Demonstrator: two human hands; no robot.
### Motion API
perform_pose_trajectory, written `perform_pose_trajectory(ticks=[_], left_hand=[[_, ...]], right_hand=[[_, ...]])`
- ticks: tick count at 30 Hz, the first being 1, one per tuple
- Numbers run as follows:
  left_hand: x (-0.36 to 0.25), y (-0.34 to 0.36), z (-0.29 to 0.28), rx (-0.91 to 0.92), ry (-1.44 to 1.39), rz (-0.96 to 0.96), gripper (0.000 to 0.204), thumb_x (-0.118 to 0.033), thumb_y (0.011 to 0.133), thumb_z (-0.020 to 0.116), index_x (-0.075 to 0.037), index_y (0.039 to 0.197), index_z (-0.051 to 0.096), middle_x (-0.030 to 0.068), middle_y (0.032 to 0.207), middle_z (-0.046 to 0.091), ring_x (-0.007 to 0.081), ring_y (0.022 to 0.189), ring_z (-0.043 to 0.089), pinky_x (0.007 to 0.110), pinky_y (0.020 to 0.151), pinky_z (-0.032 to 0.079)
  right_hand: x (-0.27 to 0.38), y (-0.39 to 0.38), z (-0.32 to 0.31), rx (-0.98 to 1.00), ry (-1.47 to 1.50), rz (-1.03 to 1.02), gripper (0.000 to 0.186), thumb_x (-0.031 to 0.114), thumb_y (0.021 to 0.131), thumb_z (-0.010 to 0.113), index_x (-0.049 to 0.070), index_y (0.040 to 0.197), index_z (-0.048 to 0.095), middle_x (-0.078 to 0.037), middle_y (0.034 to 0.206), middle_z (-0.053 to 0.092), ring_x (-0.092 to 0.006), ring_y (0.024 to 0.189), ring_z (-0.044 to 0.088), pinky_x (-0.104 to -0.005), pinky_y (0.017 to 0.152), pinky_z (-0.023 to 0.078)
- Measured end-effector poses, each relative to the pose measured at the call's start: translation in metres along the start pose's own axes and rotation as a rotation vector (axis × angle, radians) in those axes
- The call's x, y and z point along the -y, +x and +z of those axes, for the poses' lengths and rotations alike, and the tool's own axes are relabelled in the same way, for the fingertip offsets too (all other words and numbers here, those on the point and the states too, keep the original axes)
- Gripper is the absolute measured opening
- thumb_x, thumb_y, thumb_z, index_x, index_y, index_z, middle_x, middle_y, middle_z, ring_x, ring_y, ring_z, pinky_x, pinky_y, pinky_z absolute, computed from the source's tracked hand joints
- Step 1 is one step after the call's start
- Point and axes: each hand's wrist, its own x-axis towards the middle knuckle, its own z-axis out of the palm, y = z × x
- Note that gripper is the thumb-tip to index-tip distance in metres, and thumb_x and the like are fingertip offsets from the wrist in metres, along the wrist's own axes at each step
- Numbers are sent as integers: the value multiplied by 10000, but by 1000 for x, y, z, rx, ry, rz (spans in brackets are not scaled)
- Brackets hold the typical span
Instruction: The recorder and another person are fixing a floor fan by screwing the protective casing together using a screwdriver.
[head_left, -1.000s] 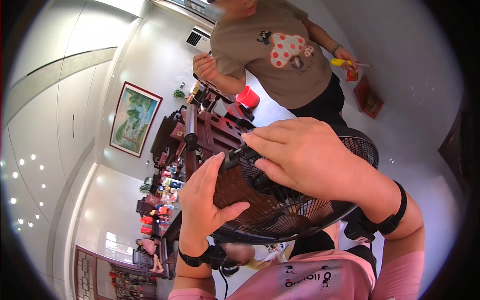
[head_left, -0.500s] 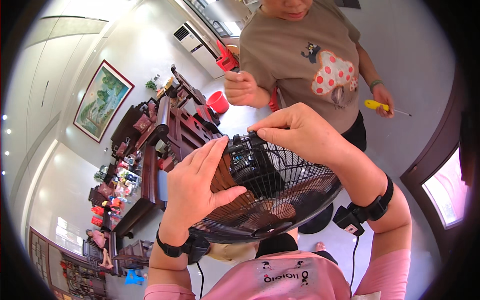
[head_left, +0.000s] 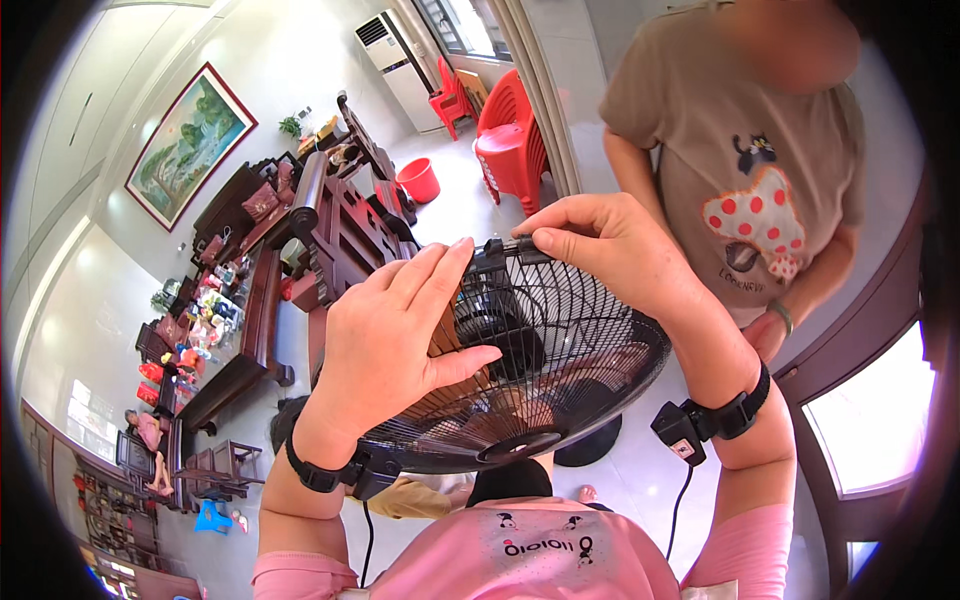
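Note:
A black fan head [head_left: 520, 400] with a wire guard is held up in front of my chest, its top rim tilted away from me. My left hand [head_left: 385, 335] lies along its left side, fingers stretched to a black clip [head_left: 490, 255] on the top rim and thumb spread over the wires. At the same rim, right of the clip, my right hand [head_left: 610, 240] pinches the guard's edge between thumb and fingers. Behind the wires sits the dark motor housing [head_left: 490, 320]. My fingertips partly hide the rim.
Beyond my right arm stands a person in a brown T-shirt [head_left: 740, 180]. Stacked red plastic chairs [head_left: 512, 140] and a red bucket [head_left: 418, 181] are farther off. Dark wooden furniture [head_left: 335, 225] fills the left, and a glass-paned door [head_left: 870, 420] stands at right.
The person has moved right, turned aside, and the yellow-handled screwdriver no longer shows. The red chairs have come into view. My hands keep nearly the same hold on the fan.

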Motion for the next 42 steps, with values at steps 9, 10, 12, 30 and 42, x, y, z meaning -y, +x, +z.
perform_pose_trajectory(ticks=[9,10,12,30,42], left_hand=[[-2,8,-1,29,-32,-18,835,-571,786,755,-64,1421,561,121,1240,674,313,1028,688,411,811,581],[-3,9,-2,28,-42,-17,834,-571,785,755,-69,1422,562,120,1238,675,314,1024,689,411,813,581],[-5,11,-5,26,-56,-17,833,-570,783,756,-73,1424,562,119,1237,676,314,1020,690,411,814,581],[-3,5,-9,49,-93,-23,887,-564,759,780,-50,1440,538,148,1298,649,349,1092,671,423,883,553],[7,11,-6,95,-112,-7,861,-497,760,804,-58,1448,530,147,1273,652,354,1056,670,424,874,558]], right_hand=[[-11,25,-27,276,244,44,207,104,937,728,-21,1102,739,-21,989,730,-77,910,651,-243,841,526],[-9,25,-29,278,242,47,207,104,937,728,-21,1102,739,-21,989,730,-77,910,651,-243,841,526],[-4,23,-32,295,284,75,202,90,926,728,-22,1093,745,-25,987,735,-80,910,659,-238,844,528],[14,13,-17,142,258,111,113,51,886,747,-9,980,726,-41,934,725,-98,877,675,-244,832,548],[9,27,-12,119,238,38,120,-12,872,729,-31,990,744,-72,940,747,-108,846,699,-226,783,565]])
